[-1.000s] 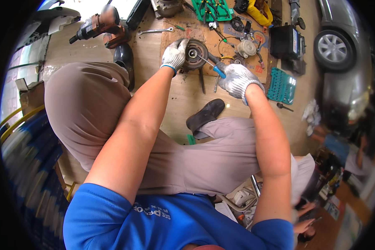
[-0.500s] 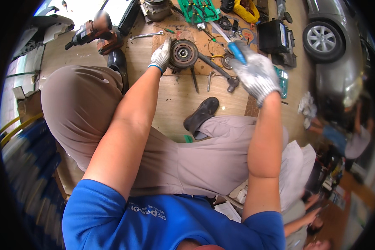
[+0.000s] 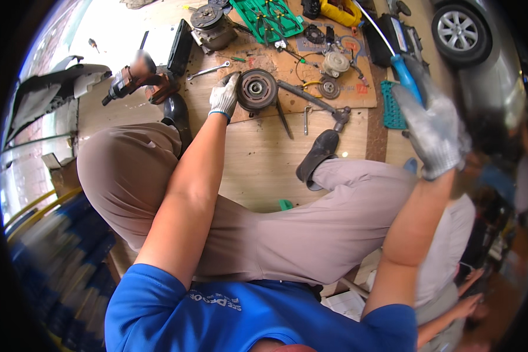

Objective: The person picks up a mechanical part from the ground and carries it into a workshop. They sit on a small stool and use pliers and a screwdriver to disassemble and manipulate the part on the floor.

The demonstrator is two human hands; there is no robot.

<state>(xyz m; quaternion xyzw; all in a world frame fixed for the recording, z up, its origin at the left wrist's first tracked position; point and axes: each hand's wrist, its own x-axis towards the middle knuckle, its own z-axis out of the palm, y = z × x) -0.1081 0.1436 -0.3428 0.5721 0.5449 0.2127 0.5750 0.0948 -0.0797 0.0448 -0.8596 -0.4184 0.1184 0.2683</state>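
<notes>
My left hand (image 3: 223, 97), in a white knit work glove, grips the left rim of a round grooved pulley (image 3: 270, 88) with a hub in its middle. The pulley rests on the cardboard and floor in front of me. Out to the right, my gloved right hand (image 3: 435, 132) is raised and partly smeared by motion. It holds a screwdriver (image 3: 406, 77) by its blue handle, the long metal shaft pointing up and away. A hammer (image 3: 307, 96) lies just right of the pulley, next to a small wrench (image 3: 306, 121) and a dark pointed bar (image 3: 284, 123).
Beyond the pulley lie a combination wrench (image 3: 209, 71), a compressor (image 3: 215, 36) and a green tray (image 3: 294, 26) of pliers. A cordless power tool (image 3: 123, 84) is at left. A black battery (image 3: 381, 42) and a car wheel (image 3: 460, 36) stand at right. Another person's hand (image 3: 468, 306) shows lower right.
My right hand has swung to the right with the screwdriver, away from the hammer and pulley. My left hand stays on the pulley. The view has shifted slightly.
</notes>
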